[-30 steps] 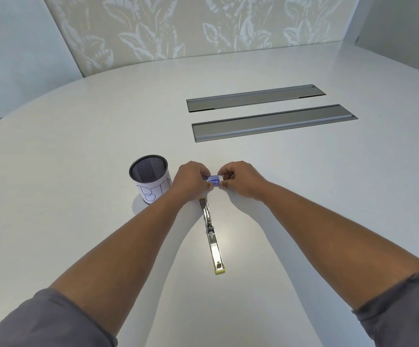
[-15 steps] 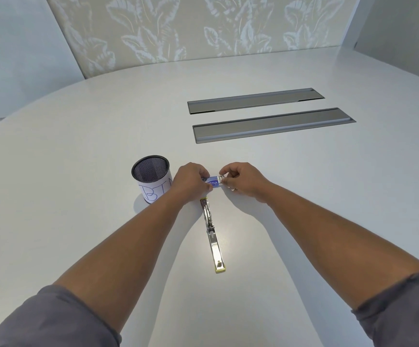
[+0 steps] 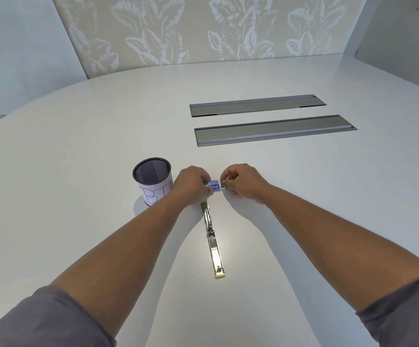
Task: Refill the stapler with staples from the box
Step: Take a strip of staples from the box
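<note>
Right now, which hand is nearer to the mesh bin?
Left. The left hand sits just right of the mesh bin, almost touching its paper label, with a grip on the staple box. The right hand is farther right, at the box's other end.

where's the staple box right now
The staple box is held between the left hand and right hand, just beyond the open stapler.

Bright, even, cool light from above. Hard glare hotspot on the opened chrome stapler (image 3: 213, 242) with yellow-green ends, spilling onto the pale white table (image 3: 78, 151) beside it. Soft shadows under both forearms flank the stapler. Focus sharp throughout. Wide-angle bowing: table edge curves far beyond the stapler, forearms stretched near corners.
</note>
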A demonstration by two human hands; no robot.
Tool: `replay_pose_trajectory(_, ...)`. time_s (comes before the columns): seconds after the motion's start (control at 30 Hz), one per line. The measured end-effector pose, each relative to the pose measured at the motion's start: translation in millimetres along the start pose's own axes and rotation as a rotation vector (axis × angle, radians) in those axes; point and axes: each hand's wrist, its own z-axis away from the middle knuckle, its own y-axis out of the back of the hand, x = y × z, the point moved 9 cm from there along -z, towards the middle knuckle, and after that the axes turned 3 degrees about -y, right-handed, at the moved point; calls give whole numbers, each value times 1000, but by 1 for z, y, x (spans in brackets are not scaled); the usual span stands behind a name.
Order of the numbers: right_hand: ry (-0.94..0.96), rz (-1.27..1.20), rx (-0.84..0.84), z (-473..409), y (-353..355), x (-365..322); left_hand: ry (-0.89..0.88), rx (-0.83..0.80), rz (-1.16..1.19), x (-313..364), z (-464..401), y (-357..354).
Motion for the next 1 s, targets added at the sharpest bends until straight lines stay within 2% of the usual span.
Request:
replay_pose_trajectory(0.23,95,366,-83,-3,1,-23,11,-5,4,1,1,0)
replay_pose_trajectory(0.5,169,542,-116,-10,-7,-33,8,-12,6,1,2,0)
replay_pose_trajectory(0.73,193,490,-52,-11,1,-33,5,-12,23,1,2,1)
replay_pose_trajectory(1.0,237,398,-106,-2,-1,-32,11,-9,33,2,3,1)
